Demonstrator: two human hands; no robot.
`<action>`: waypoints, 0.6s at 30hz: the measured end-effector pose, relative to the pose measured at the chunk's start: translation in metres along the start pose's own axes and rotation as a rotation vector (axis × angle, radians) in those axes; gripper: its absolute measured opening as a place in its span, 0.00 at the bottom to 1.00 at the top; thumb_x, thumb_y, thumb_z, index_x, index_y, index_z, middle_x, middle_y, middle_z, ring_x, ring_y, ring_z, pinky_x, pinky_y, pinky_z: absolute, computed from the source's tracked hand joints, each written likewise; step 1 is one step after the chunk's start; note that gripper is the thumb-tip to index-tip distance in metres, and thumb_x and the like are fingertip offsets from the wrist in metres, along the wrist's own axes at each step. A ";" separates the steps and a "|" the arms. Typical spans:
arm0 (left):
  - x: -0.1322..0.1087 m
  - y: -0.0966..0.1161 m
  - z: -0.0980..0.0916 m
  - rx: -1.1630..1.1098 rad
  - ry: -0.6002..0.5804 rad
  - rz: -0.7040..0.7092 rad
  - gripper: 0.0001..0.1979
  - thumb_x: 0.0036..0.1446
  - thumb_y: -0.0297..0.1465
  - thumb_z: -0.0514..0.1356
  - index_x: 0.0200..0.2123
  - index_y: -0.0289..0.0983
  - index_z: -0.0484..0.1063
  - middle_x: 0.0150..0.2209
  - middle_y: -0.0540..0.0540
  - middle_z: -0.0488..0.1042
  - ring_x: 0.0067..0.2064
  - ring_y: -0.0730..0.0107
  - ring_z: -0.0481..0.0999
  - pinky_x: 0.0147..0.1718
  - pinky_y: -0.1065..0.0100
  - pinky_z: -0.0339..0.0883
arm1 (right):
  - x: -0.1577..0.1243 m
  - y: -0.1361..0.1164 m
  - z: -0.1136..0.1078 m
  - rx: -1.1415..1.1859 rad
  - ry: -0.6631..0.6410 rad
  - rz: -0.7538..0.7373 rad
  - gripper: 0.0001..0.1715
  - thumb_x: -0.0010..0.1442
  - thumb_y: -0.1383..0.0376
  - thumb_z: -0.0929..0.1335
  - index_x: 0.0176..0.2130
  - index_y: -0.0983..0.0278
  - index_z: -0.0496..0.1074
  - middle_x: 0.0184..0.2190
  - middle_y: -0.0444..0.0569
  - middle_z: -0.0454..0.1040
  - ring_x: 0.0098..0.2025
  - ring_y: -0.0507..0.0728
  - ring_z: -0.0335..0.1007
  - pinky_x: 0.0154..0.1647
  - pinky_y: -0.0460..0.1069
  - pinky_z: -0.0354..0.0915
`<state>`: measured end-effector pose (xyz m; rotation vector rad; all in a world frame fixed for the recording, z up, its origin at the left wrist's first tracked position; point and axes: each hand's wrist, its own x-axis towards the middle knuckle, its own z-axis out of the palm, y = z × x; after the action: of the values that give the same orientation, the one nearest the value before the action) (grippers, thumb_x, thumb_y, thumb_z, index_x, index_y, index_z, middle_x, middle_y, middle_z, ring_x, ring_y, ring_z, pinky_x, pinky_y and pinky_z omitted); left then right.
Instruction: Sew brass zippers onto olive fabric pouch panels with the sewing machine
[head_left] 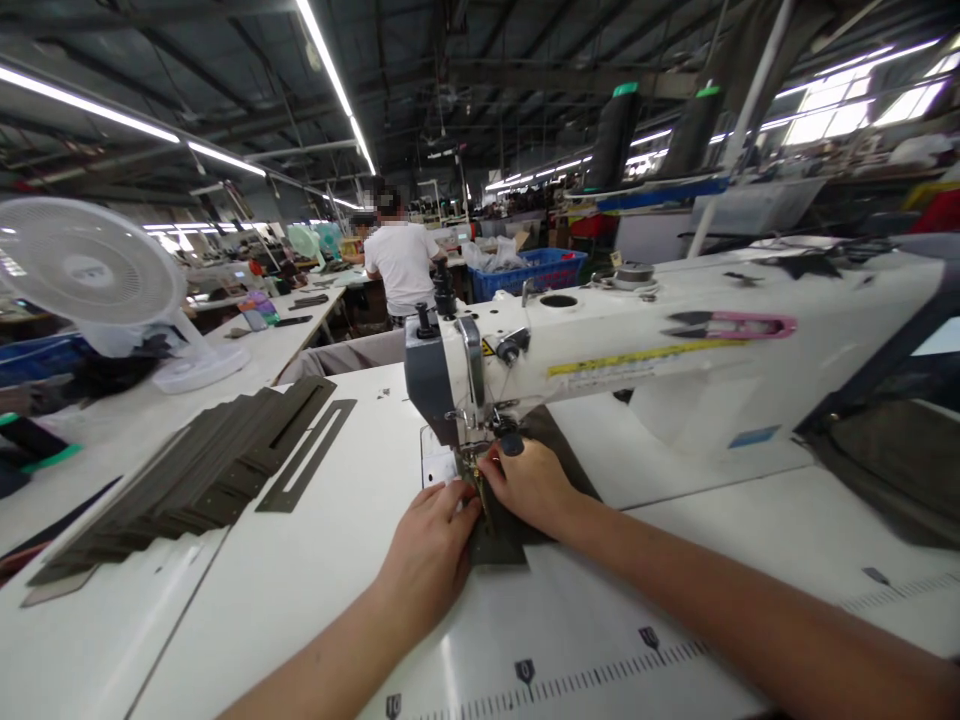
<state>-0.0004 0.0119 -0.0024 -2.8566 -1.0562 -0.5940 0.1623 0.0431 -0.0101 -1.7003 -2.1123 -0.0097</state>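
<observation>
Dark olive fabric (499, 550) lies under the needle area of a white sewing machine (600, 350), extending toward me and behind my right hand. My left hand (439, 530) is closed at the fabric's left side, thumb and fingers together on its edge just in front of the presser foot (472, 455). Close to the needle, my right hand (536, 485) has its thumb and curled fingers pinched together over the fabric. Whatever sits between those fingertips is too small to make out. A dark round patch (511, 444) shows at one right finger.
Left on the table lies a fanned stack of olive fabric pieces (180, 470), beside one slotted piece (307, 455). A white fan (90, 265) stands farther left. Pink-handled thread snips (731, 325) rest on the machine arm. A co-worker (401, 260) sits ahead near a blue crate (529, 273).
</observation>
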 end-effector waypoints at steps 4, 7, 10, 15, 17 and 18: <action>-0.001 -0.001 0.000 -0.003 -0.031 0.039 0.19 0.46 0.20 0.52 0.44 0.32 0.67 0.48 0.40 0.70 0.48 0.59 0.70 0.46 0.57 0.67 | -0.002 0.000 -0.001 0.025 -0.012 0.073 0.09 0.55 0.60 0.65 0.30 0.64 0.70 0.27 0.47 0.75 0.31 0.54 0.70 0.30 0.45 0.59; 0.000 -0.002 0.001 -0.007 -0.053 0.061 0.19 0.44 0.19 0.53 0.43 0.32 0.68 0.48 0.41 0.71 0.49 0.58 0.70 0.48 0.57 0.66 | 0.001 -0.003 0.004 0.002 -0.001 0.165 0.10 0.56 0.61 0.63 0.32 0.64 0.71 0.28 0.49 0.75 0.34 0.57 0.71 0.34 0.47 0.60; 0.002 -0.002 0.001 0.005 -0.047 0.065 0.19 0.43 0.19 0.53 0.42 0.33 0.69 0.48 0.41 0.71 0.48 0.58 0.71 0.47 0.56 0.66 | 0.009 -0.009 0.007 -0.029 0.000 0.243 0.14 0.59 0.62 0.60 0.33 0.66 0.71 0.31 0.54 0.75 0.36 0.59 0.72 0.36 0.49 0.62; -0.001 -0.001 0.002 -0.023 0.013 0.019 0.17 0.46 0.20 0.52 0.41 0.33 0.69 0.46 0.41 0.71 0.45 0.59 0.72 0.45 0.58 0.69 | -0.005 -0.016 -0.006 -0.050 -0.013 0.165 0.15 0.60 0.65 0.59 0.35 0.69 0.72 0.35 0.58 0.74 0.40 0.60 0.70 0.40 0.51 0.64; -0.006 0.000 0.003 -0.048 0.054 -0.033 0.17 0.49 0.20 0.51 0.43 0.33 0.69 0.46 0.40 0.70 0.44 0.62 0.72 0.43 0.60 0.70 | -0.025 -0.016 -0.012 -0.003 -0.003 -0.037 0.14 0.60 0.66 0.60 0.39 0.68 0.72 0.42 0.56 0.73 0.47 0.59 0.67 0.49 0.52 0.62; -0.008 0.000 0.003 -0.058 0.077 -0.044 0.17 0.50 0.20 0.50 0.43 0.33 0.68 0.46 0.40 0.70 0.44 0.63 0.72 0.43 0.60 0.71 | -0.036 -0.015 -0.013 0.057 0.012 -0.205 0.16 0.60 0.67 0.59 0.43 0.69 0.71 0.47 0.57 0.71 0.51 0.59 0.64 0.53 0.53 0.59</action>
<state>-0.0046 0.0073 -0.0082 -2.8400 -1.1103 -0.7426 0.1580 0.0020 -0.0059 -1.4424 -2.2463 -0.0203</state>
